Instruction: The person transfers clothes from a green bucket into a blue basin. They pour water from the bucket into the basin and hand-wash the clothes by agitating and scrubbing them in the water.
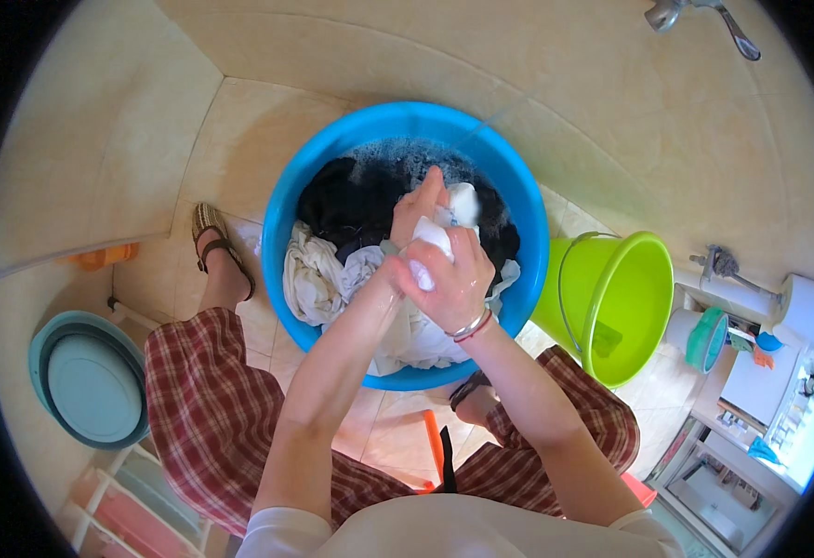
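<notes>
A: My right hand [458, 274] is curled round a white cloth [433, 234], some of it poking out by the thumb. My left hand [416, 212] is just beyond, fingers pointing away from me.

B: Left one gripping too?

A: Can't tell; its palm side is partly hidden. The hands overlap in this view, cloth between them.

B: Cloth's location?

A: Over the blue tub [275, 232], between my hands. Another white bunch [463, 200] is right of my left fingertips.

B: Tub contents?

A: Black clothes [337, 205] left of my hands, more dark fabric to their right. White clothes [309, 279] left of my wrists and under them. Sudsy water [407, 153] past my fingertips.

B: Around it?

A: Green bucket [551, 321] tilted, right of my right hand. Blue-grey basin [95, 386] well left, nearer my body. Tap [665, 15] on the wall, far off to the right of my hands. Bracelet [468, 327] on my right wrist. Wet skin on both.
</notes>
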